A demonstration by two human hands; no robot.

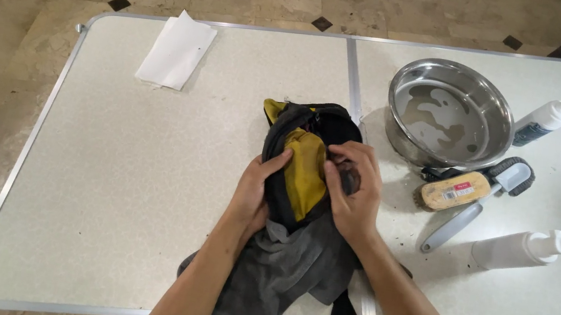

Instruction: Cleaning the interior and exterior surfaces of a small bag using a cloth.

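While I watched through the head camera, the black-and-yellow shoe (305, 162) lay just left of the steel bowl (449, 122), its long axis running away from the person toward the table's far edge, with the heel end nearest the wrists. The left hand (253, 191) gripped the shoe's left flank, thumb hooked over the dark rim and the other fingers wrapped out of sight beneath. The right hand (354, 193) sat on the side facing the bowl, fingers curled and pressed together over something dark and round at the collar; I could not tell for sure whether that was a scrap of cloth or part of the shoe. Both hands were touching the shoe, so neither was nearer; the toe pointed away beyond the fingertips. A grey cloth (280, 271) spread under the shoe and hung over the table's near edge.

I counted one shoe, one bowl with a film of water in it, and one grey cloth. Just in front of the bowl lay two brushes: a wooden-backed brush (453, 191) and a grey-handled brush (473, 209) crossing it. There were two white bottles: a pump bottle (547, 118) right of the bowl and a lying bottle (517, 250) nearer the person. One white paper sheet (177, 50) rested well left of the bowl on the folding table (103, 173).
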